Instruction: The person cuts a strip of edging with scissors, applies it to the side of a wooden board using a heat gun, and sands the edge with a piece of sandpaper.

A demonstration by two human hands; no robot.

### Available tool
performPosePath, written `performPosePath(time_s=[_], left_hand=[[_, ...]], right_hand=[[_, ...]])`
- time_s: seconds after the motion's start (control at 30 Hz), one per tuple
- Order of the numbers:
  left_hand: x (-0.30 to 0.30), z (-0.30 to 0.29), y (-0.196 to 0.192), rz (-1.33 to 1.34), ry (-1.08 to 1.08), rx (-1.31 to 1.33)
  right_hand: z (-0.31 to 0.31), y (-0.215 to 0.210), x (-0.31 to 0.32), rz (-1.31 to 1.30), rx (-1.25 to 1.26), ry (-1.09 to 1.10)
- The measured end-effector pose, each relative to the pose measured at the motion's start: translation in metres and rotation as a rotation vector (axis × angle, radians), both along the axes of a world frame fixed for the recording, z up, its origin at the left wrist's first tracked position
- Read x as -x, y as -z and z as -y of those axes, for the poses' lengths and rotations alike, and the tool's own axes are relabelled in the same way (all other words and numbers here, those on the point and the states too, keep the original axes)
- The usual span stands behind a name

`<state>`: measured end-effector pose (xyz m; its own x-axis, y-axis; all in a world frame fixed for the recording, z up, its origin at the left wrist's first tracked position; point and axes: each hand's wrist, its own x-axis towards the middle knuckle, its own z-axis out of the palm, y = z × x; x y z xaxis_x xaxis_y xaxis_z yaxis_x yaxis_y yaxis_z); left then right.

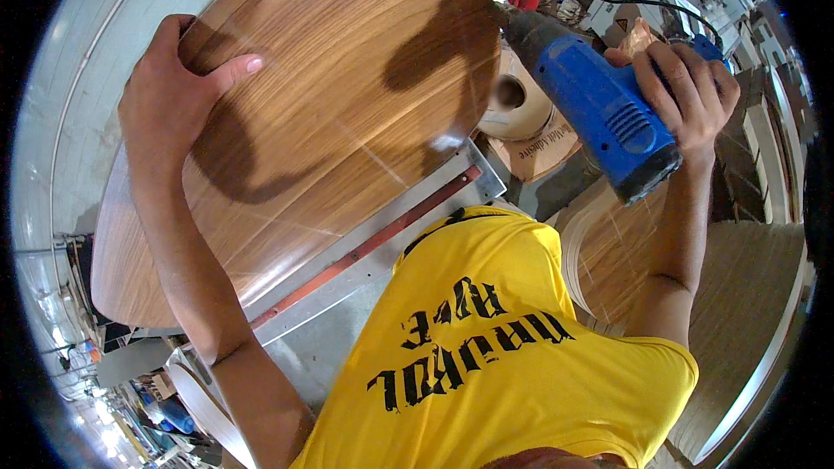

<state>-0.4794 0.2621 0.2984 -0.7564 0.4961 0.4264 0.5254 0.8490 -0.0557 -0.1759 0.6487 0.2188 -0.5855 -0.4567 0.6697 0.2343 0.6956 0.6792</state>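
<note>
A large oval wood-veneer panel (330,95) lies in front of me, filling the upper left. My left hand (169,91) rests on its far left part, fingers curled over the edge and thumb flat on the top face. My right hand (686,91) grips the handle of a blue heat gun (599,113) at the upper right. The gun's dark nozzle points at the panel's right edge. A black cord runs from the gun toward the back.
A grey metal frame with a red strip (382,234) runs under the panel's near edge. A roll of edge banding (521,104) sits on a cardboard box behind the gun. Stacked wood panels (747,295) lie at the right. My yellow shirt (504,347) fills the lower centre.
</note>
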Motion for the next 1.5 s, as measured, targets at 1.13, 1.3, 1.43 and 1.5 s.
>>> performPosePath(time_s=[1.13, 1.3, 1.43, 1.5], left_hand=[[-0.003, -0.001, -0.003, 0.016, 0.019, -0.027], [-0.001, 0.003, 0.000, -0.010, 0.013, -0.021], [-0.001, 0.000, -0.001, 0.005, 0.007, -0.016], [-0.004, 0.001, -0.003, 0.007, 0.007, -0.018]], right_hand=[[0.006, 0.029, -0.007, 0.121, 0.081, 0.022], [0.008, 0.031, -0.006, 0.089, 0.078, 0.006], [0.004, 0.034, -0.006, 0.052, 0.057, 0.001], [0.008, 0.032, -0.005, 0.034, 0.061, 0.012]])
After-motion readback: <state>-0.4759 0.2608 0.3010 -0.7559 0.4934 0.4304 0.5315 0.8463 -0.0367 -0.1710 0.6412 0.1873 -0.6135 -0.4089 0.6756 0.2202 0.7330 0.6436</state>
